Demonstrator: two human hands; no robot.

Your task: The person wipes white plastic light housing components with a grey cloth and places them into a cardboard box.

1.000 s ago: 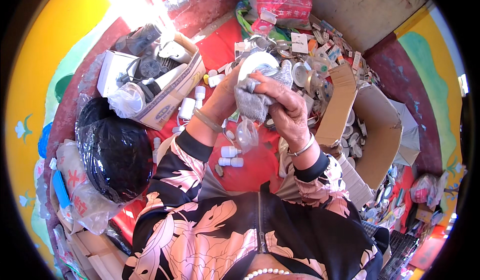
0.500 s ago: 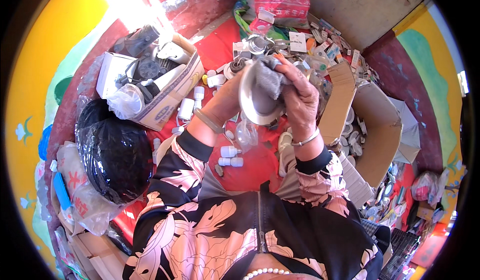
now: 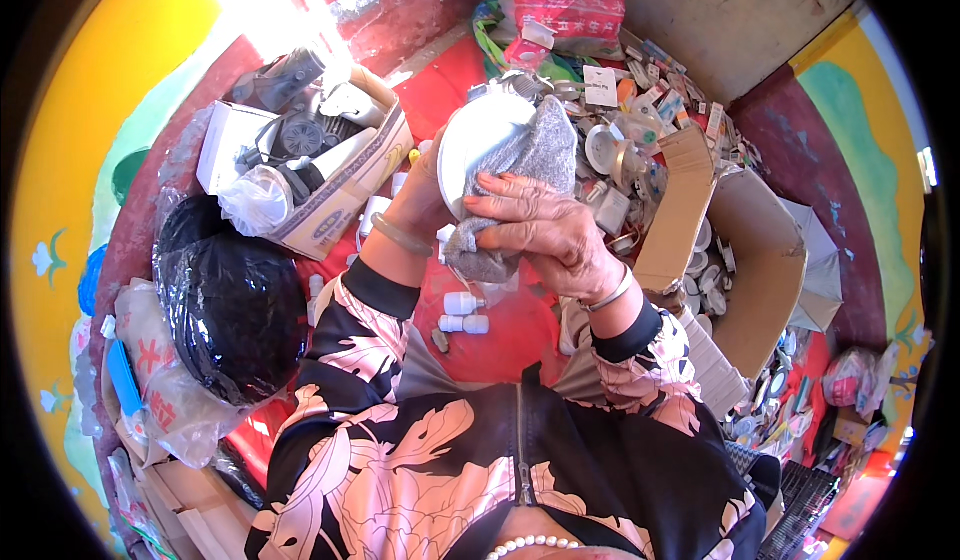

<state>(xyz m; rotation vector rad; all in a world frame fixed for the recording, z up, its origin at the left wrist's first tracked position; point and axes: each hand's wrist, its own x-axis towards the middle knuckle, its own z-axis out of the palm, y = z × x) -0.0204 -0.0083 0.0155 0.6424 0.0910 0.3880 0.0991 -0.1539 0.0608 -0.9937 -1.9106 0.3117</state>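
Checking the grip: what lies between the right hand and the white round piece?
In the head view, a grey cloth lies between the right hand and the white round piece; any direct contact is unclear.

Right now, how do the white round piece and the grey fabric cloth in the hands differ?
Colour: the white round piece is pale; the grey fabric cloth is darker and mottled. Shape: the piece has a rounded edge; the cloth is bunched and folded. Hold: the left hand holds the piece; the right hand holds the cloth against it. Shared: both are hand-held.
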